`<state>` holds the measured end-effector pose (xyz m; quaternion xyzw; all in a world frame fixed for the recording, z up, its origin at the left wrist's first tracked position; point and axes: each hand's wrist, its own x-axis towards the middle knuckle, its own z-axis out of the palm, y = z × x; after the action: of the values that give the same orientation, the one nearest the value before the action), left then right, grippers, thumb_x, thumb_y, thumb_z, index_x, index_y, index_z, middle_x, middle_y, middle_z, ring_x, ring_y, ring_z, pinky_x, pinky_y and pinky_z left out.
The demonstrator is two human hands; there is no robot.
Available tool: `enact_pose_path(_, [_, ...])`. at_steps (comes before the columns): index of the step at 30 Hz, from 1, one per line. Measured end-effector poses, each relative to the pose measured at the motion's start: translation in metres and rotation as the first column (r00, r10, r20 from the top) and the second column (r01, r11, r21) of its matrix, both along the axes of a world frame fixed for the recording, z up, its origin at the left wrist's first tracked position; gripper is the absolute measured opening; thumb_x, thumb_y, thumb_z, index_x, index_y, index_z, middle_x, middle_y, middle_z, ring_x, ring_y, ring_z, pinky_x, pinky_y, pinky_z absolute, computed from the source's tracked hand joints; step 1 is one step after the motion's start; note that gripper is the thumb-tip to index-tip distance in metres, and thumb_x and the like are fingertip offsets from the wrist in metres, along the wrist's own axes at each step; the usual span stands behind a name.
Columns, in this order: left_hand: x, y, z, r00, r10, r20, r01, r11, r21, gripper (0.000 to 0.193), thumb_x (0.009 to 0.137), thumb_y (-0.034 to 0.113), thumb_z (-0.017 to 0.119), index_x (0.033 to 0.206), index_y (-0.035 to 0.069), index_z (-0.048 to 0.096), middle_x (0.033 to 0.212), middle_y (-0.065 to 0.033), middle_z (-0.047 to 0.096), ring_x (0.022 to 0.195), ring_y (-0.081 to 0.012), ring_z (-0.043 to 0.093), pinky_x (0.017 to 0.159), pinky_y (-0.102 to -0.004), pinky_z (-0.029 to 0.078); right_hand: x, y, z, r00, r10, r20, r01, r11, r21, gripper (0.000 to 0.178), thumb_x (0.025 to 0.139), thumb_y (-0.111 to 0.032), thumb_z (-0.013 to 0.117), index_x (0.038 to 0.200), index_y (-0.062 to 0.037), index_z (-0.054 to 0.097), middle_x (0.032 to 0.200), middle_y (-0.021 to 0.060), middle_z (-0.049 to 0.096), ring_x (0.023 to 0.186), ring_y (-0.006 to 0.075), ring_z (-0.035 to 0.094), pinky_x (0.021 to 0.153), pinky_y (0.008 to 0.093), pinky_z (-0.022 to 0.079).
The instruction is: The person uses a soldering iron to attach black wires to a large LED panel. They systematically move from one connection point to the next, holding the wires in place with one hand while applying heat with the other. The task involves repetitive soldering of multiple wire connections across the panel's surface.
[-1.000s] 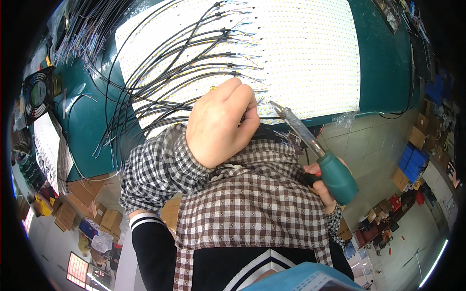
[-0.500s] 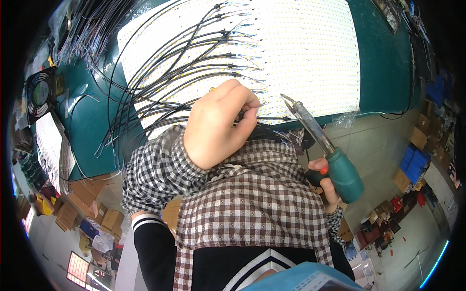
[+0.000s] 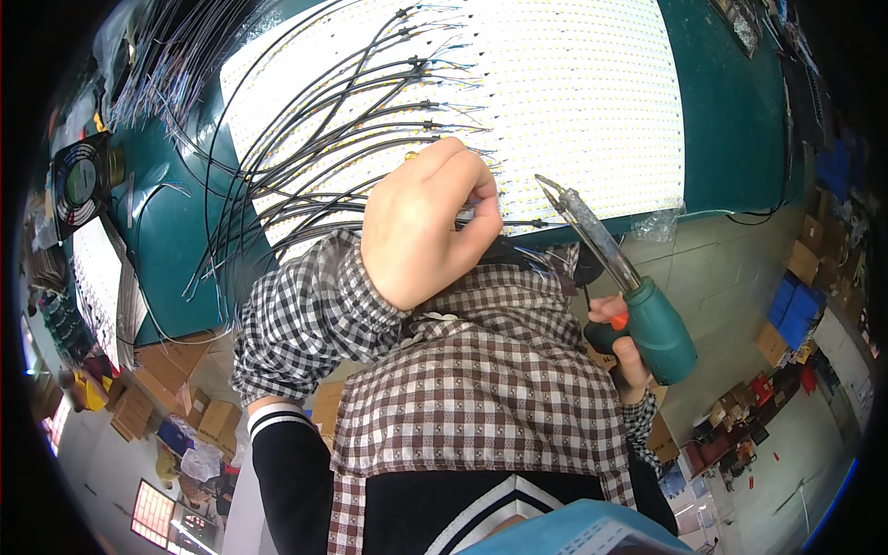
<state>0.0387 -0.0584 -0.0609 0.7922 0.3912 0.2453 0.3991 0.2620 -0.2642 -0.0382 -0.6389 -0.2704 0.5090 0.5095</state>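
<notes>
My left hand (image 3: 421, 231) is curled over the near edge of a large white LED panel (image 3: 555, 102), its fingertips pinching thin wire ends of the black cables (image 3: 314, 139) that fan across the panel. My right hand (image 3: 622, 347) grips a soldering iron with a teal handle (image 3: 659, 326). Its metal tip (image 3: 548, 188) points up toward the panel edge, just right of my left fingers and apart from them.
The panel lies on a green-topped bench (image 3: 731, 111). A small black fan (image 3: 79, 180) stands at the far left beside another white strip panel (image 3: 92, 277). Cardboard boxes (image 3: 166, 370) and blue crates (image 3: 791, 305) sit on the floor below.
The soldering iron has shifted slightly and its tip now sits closer to the panel edge. My left hand has stayed at the wire ends, barely shifting.
</notes>
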Motion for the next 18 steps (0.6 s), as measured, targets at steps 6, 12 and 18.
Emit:
enact_pose_path(6, [-0.0009, -0.0005, -0.0042, 0.999, -0.004, -0.032, 0.005, 1.0, 0.013, 0.014, 0.076, -0.002, 0.071, 0.082, 0.003, 0.06, 0.078, -0.0083, 0.058, 0.067, -0.0232, 0.061, 0.058, -0.0325, 0.05, 0.0008, -0.0016, -0.0024, 0.991, 0.057, 0.118, -0.06, 0.998, 0.024, 0.045, 0.081, -0.027, 0.086, 0.106, 0.006, 0.069, 0.096, 0.0142, 0.072, 0.087, 0.0254, 0.073, 0.081, 0.037, 0.061])
enact_pose_path(12, [-0.0008, 0.0037, -0.0009, 1.0, -0.013, -0.001, 0.013, 0.996, -0.084, 0.012, 0.077, -0.002, 0.07, 0.081, 0.002, 0.06, 0.079, -0.0073, 0.059, 0.067, -0.0201, 0.061, 0.058, -0.0297, 0.05, 0.0001, 0.0005, -0.005, 0.979, 0.094, 0.18, -0.107, 0.992, 0.065, 0.043, 0.081, -0.03, 0.085, 0.102, 0.0043, 0.071, 0.092, 0.0122, 0.073, 0.083, 0.0232, 0.073, 0.077, 0.0346, 0.059])
enact_pose_path(18, [0.0024, 0.0013, -0.0029, 0.998, -0.002, -0.067, 0.002, 1.0, 0.007, 0.012, 0.075, -0.001, 0.071, 0.08, 0.003, 0.06, 0.078, -0.0075, 0.059, 0.067, -0.0222, 0.062, 0.059, -0.0311, 0.05, -0.0008, 0.0016, -0.0046, 0.98, 0.092, 0.177, -0.103, 0.993, 0.055, 0.042, 0.08, -0.029, 0.085, 0.101, 0.0038, 0.071, 0.091, 0.0112, 0.073, 0.082, 0.0227, 0.073, 0.077, 0.0342, 0.059])
